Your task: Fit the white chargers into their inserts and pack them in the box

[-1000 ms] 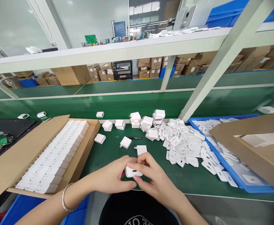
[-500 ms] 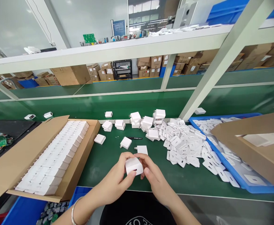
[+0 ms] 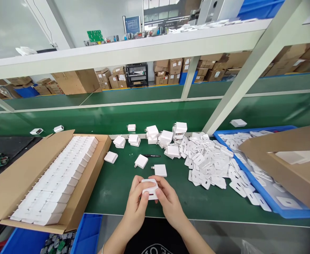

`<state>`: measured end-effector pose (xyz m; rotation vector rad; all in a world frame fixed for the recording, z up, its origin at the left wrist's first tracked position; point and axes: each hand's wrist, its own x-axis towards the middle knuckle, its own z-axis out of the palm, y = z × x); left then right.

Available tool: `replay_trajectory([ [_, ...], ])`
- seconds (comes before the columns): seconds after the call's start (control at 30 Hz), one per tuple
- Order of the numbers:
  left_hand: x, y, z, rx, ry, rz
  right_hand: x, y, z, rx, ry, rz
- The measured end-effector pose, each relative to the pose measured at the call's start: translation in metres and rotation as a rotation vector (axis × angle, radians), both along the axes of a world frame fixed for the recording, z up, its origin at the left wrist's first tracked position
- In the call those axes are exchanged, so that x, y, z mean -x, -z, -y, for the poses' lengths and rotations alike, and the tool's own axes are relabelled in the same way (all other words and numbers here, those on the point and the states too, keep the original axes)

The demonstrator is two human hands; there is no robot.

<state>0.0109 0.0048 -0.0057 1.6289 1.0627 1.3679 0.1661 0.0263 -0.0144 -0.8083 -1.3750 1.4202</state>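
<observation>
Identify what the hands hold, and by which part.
Both hands grip a white, boxy plastic charger by its sides, fingers around the end with the dark slot.

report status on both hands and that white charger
left hand and right hand both gripping white charger, slot facing wearer; two loose chargers and black pen just beyond

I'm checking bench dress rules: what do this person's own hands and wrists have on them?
The left hand and right hand are gloveless, and no sleeves show. A thin, pale metallic bangle, partly cut off by the picture edge, is on the left wrist.
</observation>
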Motion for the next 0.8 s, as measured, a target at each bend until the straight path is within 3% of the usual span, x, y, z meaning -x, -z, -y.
replay_trajectory([
  [0.13, -0.003, 0.010, -0.003, -0.032, -0.032, 0.014, 0.000, 0.007, -0.002, -0.113, 0.082, 0.097],
  [0.27, -0.006, 0.019, -0.005, -0.007, -0.052, 0.076, -0.005, 0.010, -0.006, -0.166, 0.076, 0.165],
  [0.43, -0.009, 0.018, -0.005, 0.283, -0.075, 0.628, -0.010, 0.013, -0.010, -0.332, 0.047, 0.172],
  [0.53, -0.009, 0.012, -0.003, 0.487, 0.019, 0.770, -0.010, 0.013, -0.012, -0.498, 0.057, 0.275],
  [0.63, -0.006, 0.008, 0.000, 0.535, 0.169, 0.857, -0.007, 0.009, -0.017, -0.569, 0.030, 0.376],
  [0.73, 0.010, 0.005, 0.006, 0.454, 0.186, 0.791, -0.003, 0.001, -0.019, -0.510, -0.026, 0.429],
  [0.8, 0.033, -0.002, 0.014, 0.356, 0.091, 0.583, -0.004, -0.003, -0.019, -0.456, -0.051, 0.441],
])
